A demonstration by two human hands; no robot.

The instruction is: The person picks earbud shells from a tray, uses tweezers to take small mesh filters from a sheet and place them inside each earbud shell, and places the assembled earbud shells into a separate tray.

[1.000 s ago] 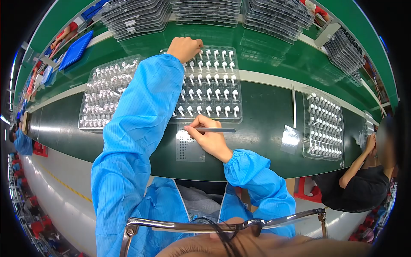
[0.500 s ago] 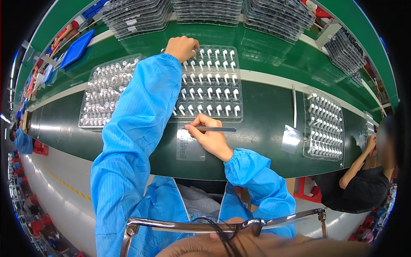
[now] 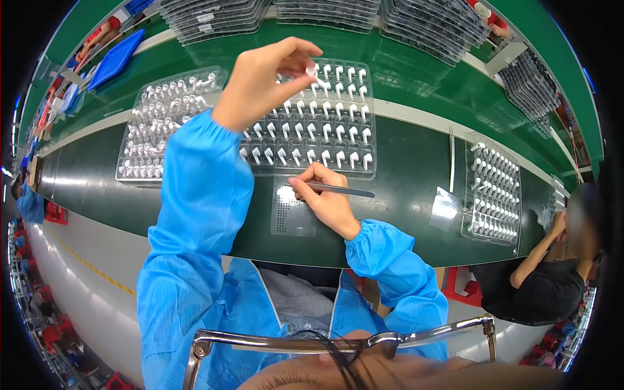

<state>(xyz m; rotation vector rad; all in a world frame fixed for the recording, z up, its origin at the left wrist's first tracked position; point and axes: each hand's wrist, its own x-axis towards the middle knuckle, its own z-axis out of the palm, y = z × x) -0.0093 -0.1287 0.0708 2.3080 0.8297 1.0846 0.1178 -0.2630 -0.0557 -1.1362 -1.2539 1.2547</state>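
Note:
My left hand (image 3: 263, 81) is raised over the middle tray (image 3: 372, 117), thumb and fingers pinching a small white earbud-shaped piece (image 3: 318, 79). Rows of similar white pieces lie in that clear tray. Just below the tray's front edge, my right hand (image 3: 327, 200) grips grey tweezers (image 3: 351, 190), which point to the left. Beneath the fingertips of that hand lies a clear sheet with small dark dots (image 3: 289, 218), flat on the dark green bench.
At left stands another filled tray (image 3: 121, 146); a third (image 3: 466, 195) is at right, beside a shiny clear sheet (image 3: 444, 209). Stacked trays (image 3: 328, 14) line the back, with a blue tray (image 3: 117, 60) at upper left. A co-worker in black (image 3: 536, 286) sits at far right.
My left hand has lifted off the middle tray toward me, a white piece now visible in its fingers. My right hand stays near the dotted sheet. The whole view has shifted slightly.

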